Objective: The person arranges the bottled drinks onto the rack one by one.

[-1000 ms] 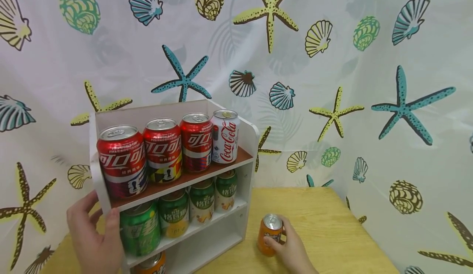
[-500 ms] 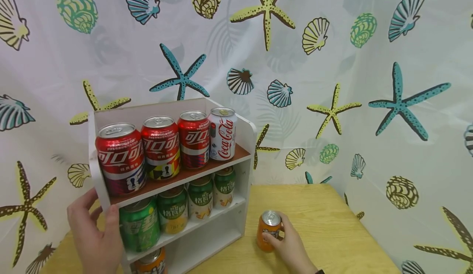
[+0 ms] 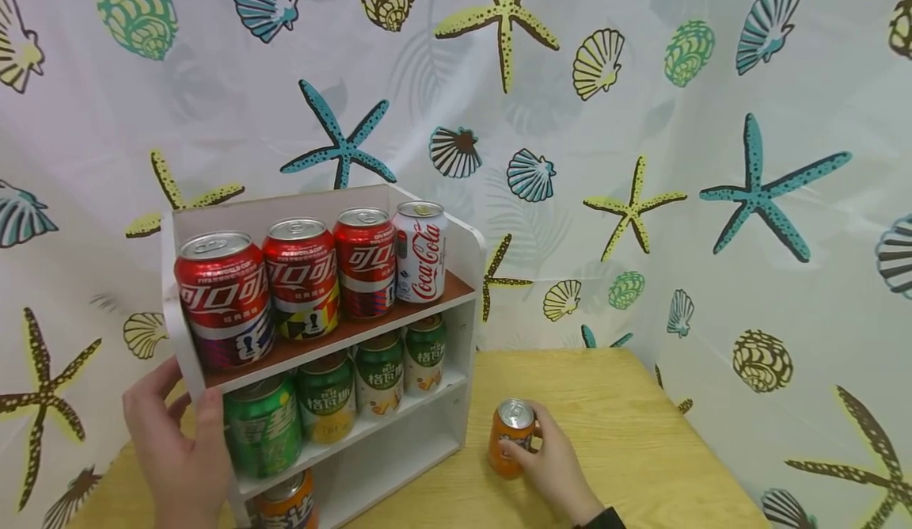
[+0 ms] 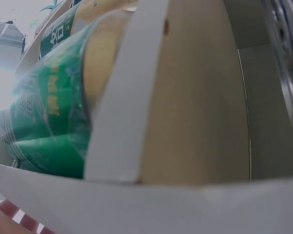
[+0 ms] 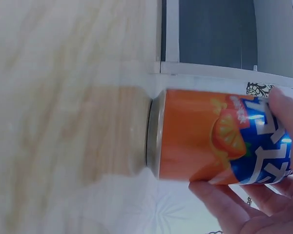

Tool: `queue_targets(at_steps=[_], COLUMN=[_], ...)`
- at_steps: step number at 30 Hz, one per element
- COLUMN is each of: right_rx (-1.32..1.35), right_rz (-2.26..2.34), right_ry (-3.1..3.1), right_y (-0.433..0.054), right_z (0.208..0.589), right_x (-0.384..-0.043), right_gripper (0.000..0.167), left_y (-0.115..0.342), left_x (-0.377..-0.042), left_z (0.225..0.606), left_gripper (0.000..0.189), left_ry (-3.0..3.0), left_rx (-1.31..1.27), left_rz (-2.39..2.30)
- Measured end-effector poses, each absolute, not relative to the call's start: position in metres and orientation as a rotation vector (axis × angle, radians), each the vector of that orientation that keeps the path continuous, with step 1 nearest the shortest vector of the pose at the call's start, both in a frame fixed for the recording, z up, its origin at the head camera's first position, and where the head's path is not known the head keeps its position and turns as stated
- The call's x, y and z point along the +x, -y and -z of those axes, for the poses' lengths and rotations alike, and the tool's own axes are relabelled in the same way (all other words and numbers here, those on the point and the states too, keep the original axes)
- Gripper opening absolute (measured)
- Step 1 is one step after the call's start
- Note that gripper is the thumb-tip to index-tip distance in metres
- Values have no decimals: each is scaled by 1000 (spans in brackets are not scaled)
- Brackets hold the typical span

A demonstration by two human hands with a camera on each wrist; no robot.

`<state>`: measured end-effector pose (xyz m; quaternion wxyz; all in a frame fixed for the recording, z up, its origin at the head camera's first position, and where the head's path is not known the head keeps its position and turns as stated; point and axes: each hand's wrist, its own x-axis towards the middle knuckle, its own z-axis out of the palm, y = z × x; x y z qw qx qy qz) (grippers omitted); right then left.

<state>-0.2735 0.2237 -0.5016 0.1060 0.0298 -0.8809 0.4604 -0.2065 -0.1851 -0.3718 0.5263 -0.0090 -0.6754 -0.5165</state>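
My right hand (image 3: 559, 466) holds an orange soda can (image 3: 499, 466) upright at the tabletop, right of a white shelf rack (image 3: 461, 252). In the right wrist view, the thumb and fingers wrap the upper part of this can (image 5: 193, 136). Whether its base touches the wood, I cannot tell. At the rack's left side my left hand (image 3: 178, 458) grips the side wall, thumb at the front edge and fingers partly hidden behind. Close to that thumb stands a green can (image 3: 264, 430) on the middle shelf. Another orange can (image 3: 288, 501) stands at the bottom left.
Red cola cans (image 3: 224, 299) and a white cola can (image 3: 422, 256) line the top shelf. Several green-and-cream cans (image 3: 381, 378) fill the middle one. The yellow wooden table (image 3: 627, 450) extends right, up to a patterned curtain (image 3: 556, 125).
The head view has shifted slightly, so the whole scene sits a little further left and higher. Both hands keep their hold, and the can stays in about the same place beside the rack.
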Motion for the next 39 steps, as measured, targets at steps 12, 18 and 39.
queue_targets(at_steps=[12, 18, 39], right_rx=[310, 550, 807], right_rz=[-1354, -1468, -1474], right_ry=[2611, 2612, 2586], right_y=[-196, -166, -87], right_z=[469, 459, 478], right_x=[-252, -247, -268], right_gripper=[66, 68, 68], left_y=[184, 185, 188], left_x=[-209, -209, -210], left_z=[374, 372, 375], left_gripper=[48, 49, 50], left_ry=[1575, 1561, 1584], left_rx=[-37, -65, -80], left_rz=[1263, 1258, 1239])
